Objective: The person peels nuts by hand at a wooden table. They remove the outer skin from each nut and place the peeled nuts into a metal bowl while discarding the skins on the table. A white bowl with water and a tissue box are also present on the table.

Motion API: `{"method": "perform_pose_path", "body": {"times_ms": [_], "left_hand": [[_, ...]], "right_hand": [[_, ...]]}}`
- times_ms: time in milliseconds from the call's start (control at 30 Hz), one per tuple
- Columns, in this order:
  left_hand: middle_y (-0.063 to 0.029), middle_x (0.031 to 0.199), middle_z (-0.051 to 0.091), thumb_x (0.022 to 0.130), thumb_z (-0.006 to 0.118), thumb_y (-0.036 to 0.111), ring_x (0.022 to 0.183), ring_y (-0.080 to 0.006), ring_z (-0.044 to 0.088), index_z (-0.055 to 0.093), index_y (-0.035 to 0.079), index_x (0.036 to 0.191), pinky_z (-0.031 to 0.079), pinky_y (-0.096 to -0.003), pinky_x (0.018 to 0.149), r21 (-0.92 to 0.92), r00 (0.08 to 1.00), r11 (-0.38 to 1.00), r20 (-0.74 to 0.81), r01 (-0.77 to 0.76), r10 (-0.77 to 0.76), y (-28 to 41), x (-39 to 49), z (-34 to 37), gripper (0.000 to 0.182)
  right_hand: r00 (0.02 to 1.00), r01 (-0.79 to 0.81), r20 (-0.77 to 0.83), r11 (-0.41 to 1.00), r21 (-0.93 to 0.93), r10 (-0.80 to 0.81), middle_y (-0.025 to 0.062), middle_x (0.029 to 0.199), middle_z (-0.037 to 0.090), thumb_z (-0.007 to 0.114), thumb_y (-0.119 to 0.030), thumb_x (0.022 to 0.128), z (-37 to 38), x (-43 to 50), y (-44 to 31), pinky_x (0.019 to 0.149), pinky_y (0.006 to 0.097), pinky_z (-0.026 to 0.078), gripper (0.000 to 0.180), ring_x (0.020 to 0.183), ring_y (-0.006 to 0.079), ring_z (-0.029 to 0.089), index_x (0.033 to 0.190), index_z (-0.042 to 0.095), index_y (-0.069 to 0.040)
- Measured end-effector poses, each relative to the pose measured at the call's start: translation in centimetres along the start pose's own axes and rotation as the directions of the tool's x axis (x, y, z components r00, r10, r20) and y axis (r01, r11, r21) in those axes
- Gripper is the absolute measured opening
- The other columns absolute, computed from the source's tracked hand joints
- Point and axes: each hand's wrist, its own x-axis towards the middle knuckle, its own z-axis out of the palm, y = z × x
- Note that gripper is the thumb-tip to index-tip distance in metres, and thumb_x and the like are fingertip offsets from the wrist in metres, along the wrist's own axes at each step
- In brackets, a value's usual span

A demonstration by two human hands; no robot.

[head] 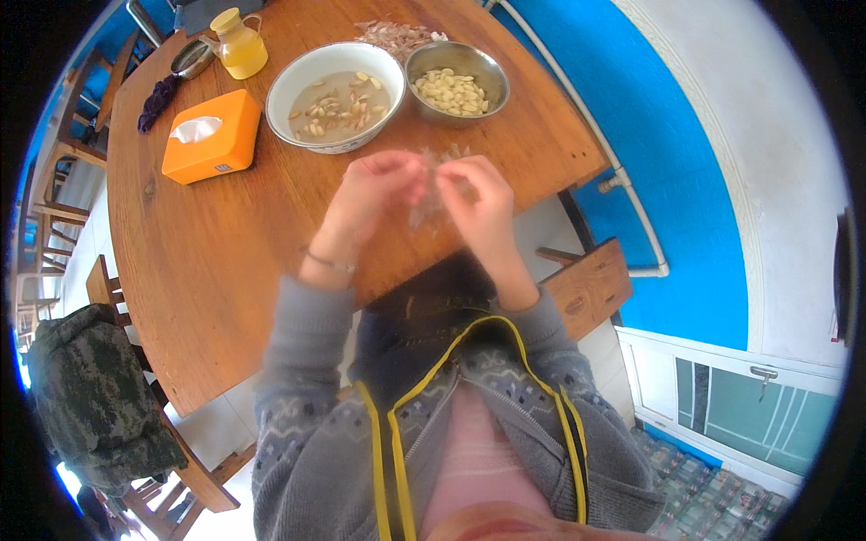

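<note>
My left hand [385, 186] and my right hand [477, 196] are raised close together over the near part of the wooden table, fingertips pinched near each other. What lies between the fingers is too small and blurred to make out. Thin, pale skins [425, 215] lie on the wood beneath them. Beyond my left hand, a white enamel basin [276, 101] holds cloudy water with garlic cloves [331, 108], some with brownish-pink skin. At its right stands a stainless steel bowl [497, 78] of peeled, pale cloves [450, 91]. A pile of papery garlic skins [396, 37] lies behind both.
An orange tissue box [216, 145], a glass oil pot [243, 51] with a yellow lid, a round metal dish [193, 61] and a dark cloth [159, 101] are at the table's left. A camouflage backpack [98, 392] hangs on a chair; a wooden stool [588, 287] stands right.
</note>
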Motion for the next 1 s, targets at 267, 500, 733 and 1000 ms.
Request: {"method": "perform_pose_path", "body": {"times_ms": [267,500,733,1000], "left_hand": [[-0.0056,0.090,0.071,0.097,0.067,0.009,0.075,-0.0117,0.066,0.069,-0.002,0.110,0.055,-0.0242,0.067,0.108,1.000,0.994,-0.003,-0.016,0.017,-0.6,0.0,-0.2,0.017],[-0.0055,0.081,0.071,0.091,0.071,0.007,0.068,-0.0100,0.064,0.071,-0.003,0.100,0.051,-0.0229,0.063,0.171,0.994,0.982,-0.060,-0.082,0.093,-0.9,-0.2,0.5,0.014],[-0.0081,0.083,0.071,0.093,0.070,0.006,0.070,-0.0138,0.066,0.070,-0.003,0.101,0.054,-0.0261,0.064,0.104,0.998,0.993,-0.030,-0.057,0.060,-1.4,-0.3,0.6,0.012],[-0.0075,0.086,0.072,0.094,0.070,0.007,0.070,-0.0135,0.066,0.070,-0.002,0.102,0.054,-0.0259,0.065,0.040,0.999,0.999,0.025,-0.024,0.023,-1.8,-0.3,0.3,0.013]], "right_hand": [[0.986,-0.157,0.068,0.980,0.121,0.149,0.0119,0.091,0.070,0.074,0.000,0.083,0.5,-0.2,0.3,0.071,0.0305,0.054,0.009,0.079,0.0199,0.068,0.093,0.072,0.001],[0.984,-0.125,0.132,0.991,0.039,0.118,0.0092,0.083,0.070,0.075,0.000,0.083,-0.1,0.2,0.4,0.067,0.0275,0.055,0.007,0.075,0.0171,0.068,0.089,0.071,0.000],[0.978,-0.176,0.131,0.981,0.082,0.164,0.0081,0.079,0.069,0.073,0.002,0.083,-0.2,0.1,-0.5,0.061,0.0260,0.054,0.006,0.069,0.0112,0.068,0.082,0.067,0.001],[0.936,-0.334,0.191,0.920,0.206,0.297,0.0047,0.079,0.068,0.072,0.001,0.084,-0.3,-0.2,0.0,0.064,0.0238,0.052,0.006,0.071,0.0080,0.064,0.083,0.066,0.002]]}}
